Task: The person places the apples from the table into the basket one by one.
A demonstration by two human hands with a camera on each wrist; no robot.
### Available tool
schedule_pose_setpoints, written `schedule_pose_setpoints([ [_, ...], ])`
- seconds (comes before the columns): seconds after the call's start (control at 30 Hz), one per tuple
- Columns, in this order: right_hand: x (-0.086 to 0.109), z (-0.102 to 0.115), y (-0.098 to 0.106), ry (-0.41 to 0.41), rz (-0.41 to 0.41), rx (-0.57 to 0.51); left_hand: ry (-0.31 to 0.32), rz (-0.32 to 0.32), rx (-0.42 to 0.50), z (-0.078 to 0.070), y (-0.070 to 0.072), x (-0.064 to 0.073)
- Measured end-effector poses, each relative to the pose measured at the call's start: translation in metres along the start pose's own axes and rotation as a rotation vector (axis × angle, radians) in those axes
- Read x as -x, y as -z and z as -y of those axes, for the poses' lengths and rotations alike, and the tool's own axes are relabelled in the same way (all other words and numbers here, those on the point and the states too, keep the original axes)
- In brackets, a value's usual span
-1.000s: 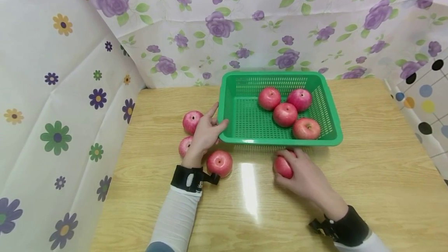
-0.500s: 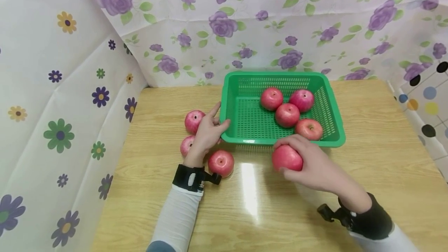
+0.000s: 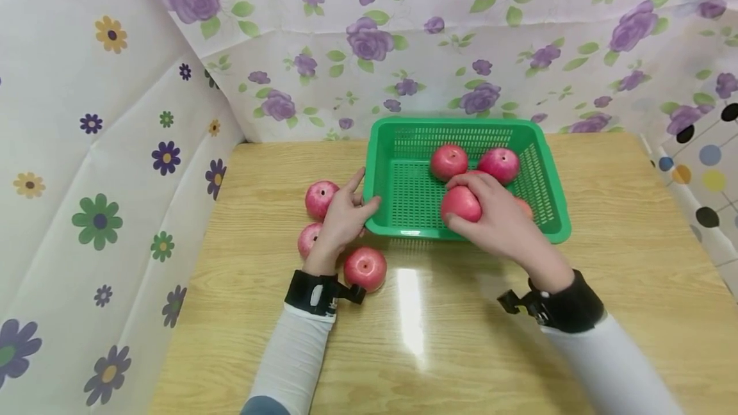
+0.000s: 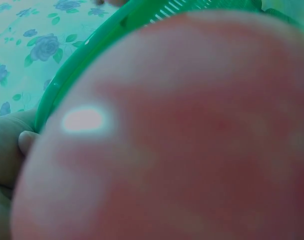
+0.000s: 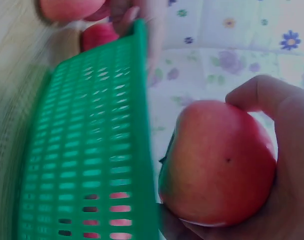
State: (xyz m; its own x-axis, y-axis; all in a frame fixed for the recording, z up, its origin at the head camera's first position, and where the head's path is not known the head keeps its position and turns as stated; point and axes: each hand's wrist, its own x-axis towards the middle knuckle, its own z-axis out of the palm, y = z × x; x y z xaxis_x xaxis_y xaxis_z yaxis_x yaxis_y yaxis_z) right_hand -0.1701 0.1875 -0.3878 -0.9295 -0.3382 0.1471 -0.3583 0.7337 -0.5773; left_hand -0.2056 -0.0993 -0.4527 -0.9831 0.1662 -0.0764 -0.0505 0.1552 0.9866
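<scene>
Left of the basket (image 3: 409, 234): three loose apples (image 3: 366, 269), round, glossy, on wood-grain table (image 3: 230, 351). At its left rim, left hand (image 3: 341, 218) pinches smooth green plastic, thumb on top. Over its slotted floor, held apple (image 3: 460, 203), shiny red, clamped by right hand (image 3: 504, 216), fingers and thumb curled round; basket apples (image 3: 449, 161) partly covered. Right wrist view alone: dark speck on held apple, fruit through wall slots.

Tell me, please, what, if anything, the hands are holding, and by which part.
The right hand grips an apple by its sides; the left hand holds the green basket by the rim at its left end.
</scene>
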Motion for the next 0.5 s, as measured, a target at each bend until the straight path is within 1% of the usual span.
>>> schedule_pose_setpoints([
  [0.1, -0.015, -0.003, -0.011, -0.042, 0.026, 0.045, -0.004, -0.003, -0.017, 0.0, 0.001, -0.001],
  [0.17, -0.024, -0.007, -0.018, -0.05, 0.06, 0.063, -0.001, 0.0, -0.018, 0.0, 0.001, -0.001],
  [0.33, -0.04, -0.012, -0.031, -0.006, 0.174, 0.114, 0.005, 0.009, -0.01, 0.0, 0.001, -0.001],
  [0.5, -0.047, -0.014, -0.035, 0.027, 0.277, 0.118, 0.001, 0.005, -0.016, -0.001, 0.001, 0.0],
])
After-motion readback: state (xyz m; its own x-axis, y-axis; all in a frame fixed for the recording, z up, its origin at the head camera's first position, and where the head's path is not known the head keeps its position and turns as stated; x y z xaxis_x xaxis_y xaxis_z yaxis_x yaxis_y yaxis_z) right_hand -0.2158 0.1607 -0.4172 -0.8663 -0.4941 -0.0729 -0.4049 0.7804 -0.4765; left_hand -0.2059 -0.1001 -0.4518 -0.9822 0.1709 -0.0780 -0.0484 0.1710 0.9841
